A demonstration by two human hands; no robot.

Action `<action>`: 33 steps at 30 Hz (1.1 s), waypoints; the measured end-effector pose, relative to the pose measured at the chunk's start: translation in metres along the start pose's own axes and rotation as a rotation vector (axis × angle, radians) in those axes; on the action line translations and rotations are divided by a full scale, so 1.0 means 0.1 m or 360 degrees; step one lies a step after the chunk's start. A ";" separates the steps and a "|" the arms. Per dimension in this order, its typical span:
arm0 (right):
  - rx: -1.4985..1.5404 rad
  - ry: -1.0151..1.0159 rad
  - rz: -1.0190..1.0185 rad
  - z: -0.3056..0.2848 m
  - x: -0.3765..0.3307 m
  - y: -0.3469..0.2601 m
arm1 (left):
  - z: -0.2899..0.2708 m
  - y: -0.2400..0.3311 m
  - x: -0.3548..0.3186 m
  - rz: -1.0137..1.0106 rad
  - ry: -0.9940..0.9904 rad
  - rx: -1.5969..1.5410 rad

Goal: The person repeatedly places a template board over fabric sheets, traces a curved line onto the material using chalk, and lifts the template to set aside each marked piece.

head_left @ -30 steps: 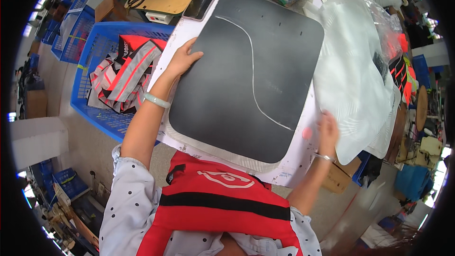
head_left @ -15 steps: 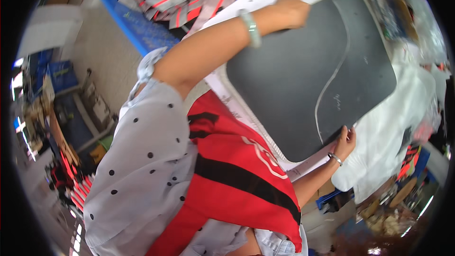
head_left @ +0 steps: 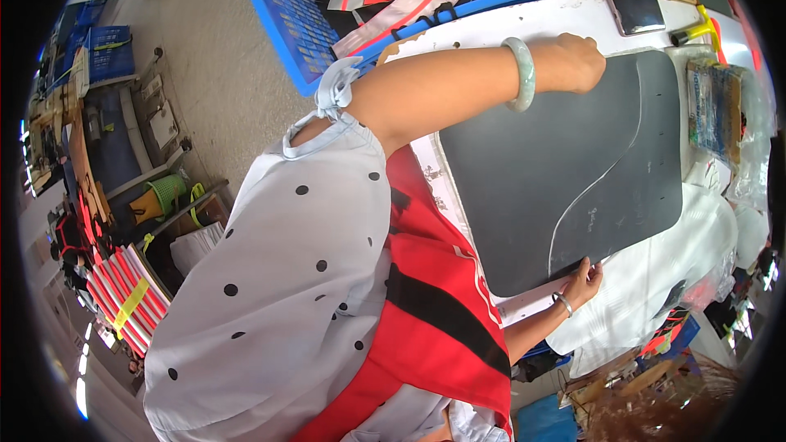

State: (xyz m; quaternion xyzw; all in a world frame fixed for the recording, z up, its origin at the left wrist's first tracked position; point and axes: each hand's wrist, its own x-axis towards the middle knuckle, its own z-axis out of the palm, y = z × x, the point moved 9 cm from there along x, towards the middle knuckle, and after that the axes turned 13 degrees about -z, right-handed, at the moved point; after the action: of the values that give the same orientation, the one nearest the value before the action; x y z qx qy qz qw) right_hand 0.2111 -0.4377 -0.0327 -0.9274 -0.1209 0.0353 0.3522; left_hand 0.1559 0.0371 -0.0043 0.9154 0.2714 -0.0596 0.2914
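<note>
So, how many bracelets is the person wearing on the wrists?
2. A pale green bangle is on the left wrist, near the dark mat's top edge. A thin silver bracelet is on the right wrist, at the mat's lower edge. None seems hidden.

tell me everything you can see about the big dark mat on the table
The dark mat is a large charcoal-grey sheet with rounded corners, matte and rubbery or foam-like in look. A thin pale curved line runs across it from the upper right down toward its lower edge. It lies flat on a white table, covering most of it. The left hand rests on its upper-left corner, and the right hand touches its lower edge, fingers against the rim. Light fabric lies beside its lower right edge.
</note>
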 end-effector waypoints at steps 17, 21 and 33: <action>0.0051 -0.0019 0.0046 -0.02 0.03 0.06 | -0.05 0.03 -0.08 -0.0011 0.0016 -0.0014; 0.0023 -0.0046 0.0094 -0.03 0.03 0.10 | -0.04 0.04 -0.10 -0.0027 -0.0024 0.0017; -0.0041 -0.0045 0.0074 -0.03 0.04 0.10 | -0.02 0.00 -0.08 -0.0075 -0.0026 0.0048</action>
State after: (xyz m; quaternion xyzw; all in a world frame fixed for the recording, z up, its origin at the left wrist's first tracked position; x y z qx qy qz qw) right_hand 0.2170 -0.4461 -0.0368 -0.9339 -0.1047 0.0550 0.3375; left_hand 0.1496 0.0346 -0.0004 0.9125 0.2895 -0.0779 0.2783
